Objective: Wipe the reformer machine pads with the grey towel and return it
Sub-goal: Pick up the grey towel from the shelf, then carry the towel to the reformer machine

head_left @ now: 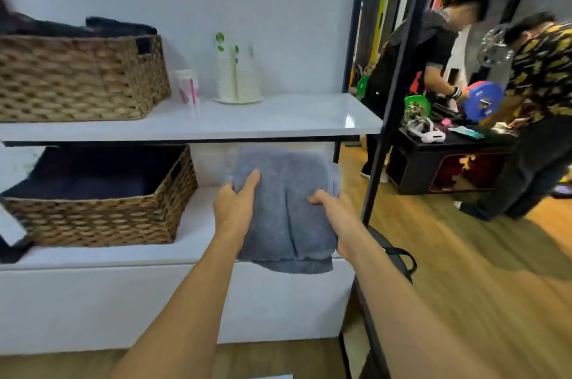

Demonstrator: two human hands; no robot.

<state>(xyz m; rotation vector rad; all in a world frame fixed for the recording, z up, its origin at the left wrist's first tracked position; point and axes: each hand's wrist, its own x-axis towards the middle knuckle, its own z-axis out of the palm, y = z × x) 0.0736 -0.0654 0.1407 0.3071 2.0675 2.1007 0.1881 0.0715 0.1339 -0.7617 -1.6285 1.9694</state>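
A folded grey towel [288, 208] is held over the right end of the lower white shelf [198, 242], its near edge hanging past the shelf front. My left hand [235, 205] grips its left side, thumb on top. My right hand [334, 211] grips its right side, fingers hidden under the cloth. No reformer machine pad is in view.
A wicker basket [102, 217] of dark towels sits left on the lower shelf; another wicker basket [77, 78] stands on the upper shelf [278, 121] beside stacked paper cups [236, 78]. A black frame post [393, 93] rises just right. Two people [464, 69] handle weight plates beyond.
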